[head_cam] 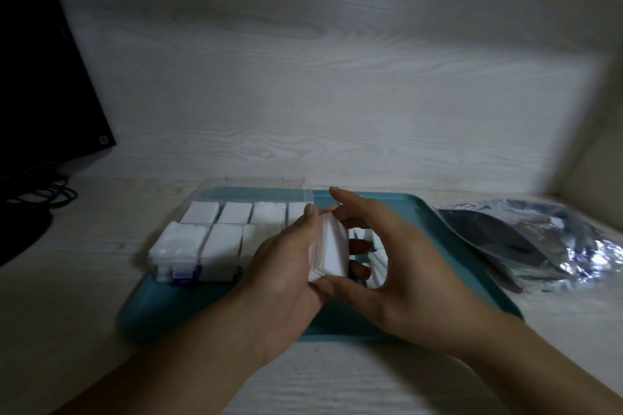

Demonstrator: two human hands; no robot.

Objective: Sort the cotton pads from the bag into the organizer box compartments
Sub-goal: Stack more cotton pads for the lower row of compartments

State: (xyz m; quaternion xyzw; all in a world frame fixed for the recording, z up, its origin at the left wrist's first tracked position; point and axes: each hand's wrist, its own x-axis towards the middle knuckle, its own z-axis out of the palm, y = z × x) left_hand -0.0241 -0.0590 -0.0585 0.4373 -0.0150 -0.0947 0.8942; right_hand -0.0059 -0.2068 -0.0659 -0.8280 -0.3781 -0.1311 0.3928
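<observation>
We hold a stack of cotton pads (328,248) between both hands: our left hand (283,283) grips it from the left, our right hand (401,266) pinches it from the right, above the teal tray (438,239). On the tray's left part sits the organizer box (219,232), its visible compartments packed white. The silvery bag (539,242) lies right of the tray.

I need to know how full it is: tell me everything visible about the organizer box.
The organizer box is clear plastic, its lid open behind it, with a blue front latch. It sits on a teal tray. Seven compartments in view hold white cotton pads; the hands hide its right part.
</observation>
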